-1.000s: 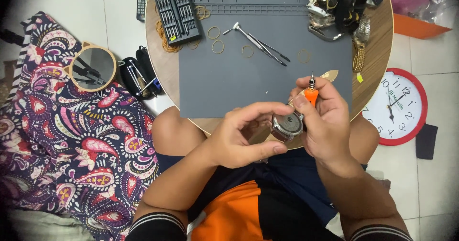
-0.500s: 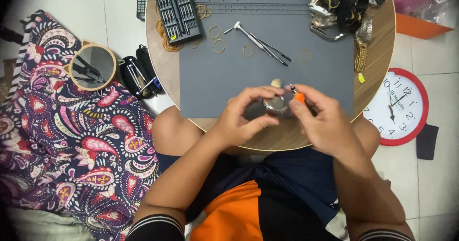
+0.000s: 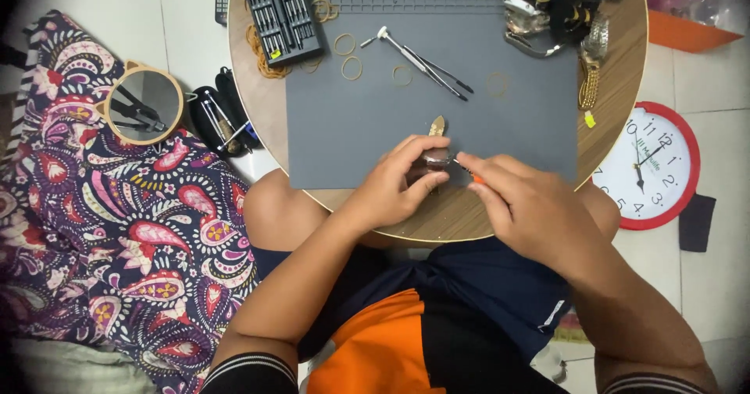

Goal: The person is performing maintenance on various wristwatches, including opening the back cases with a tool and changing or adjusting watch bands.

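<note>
My left hand (image 3: 391, 187) is clamped around a small metal watch (image 3: 435, 160) at the near edge of the grey mat (image 3: 351, 128) on the round wooden tabletop (image 3: 617, 89), while my right hand (image 3: 523, 203) pinches an orange-handled tool (image 3: 474, 178) with its tip against the watch. A tan strap end (image 3: 437, 124) pokes out just past my fingers. Farther back on the mat lie tweezers (image 3: 426, 62) and rubber bands (image 3: 351, 67), a screwdriver set (image 3: 281, 11) sits at the far left, and a red-rimmed wall clock (image 3: 652, 166) lies on the floor to my right.

watch (image 3: 434, 160) on mat (image 3: 351, 121), clock (image 3: 652, 166) right
</note>
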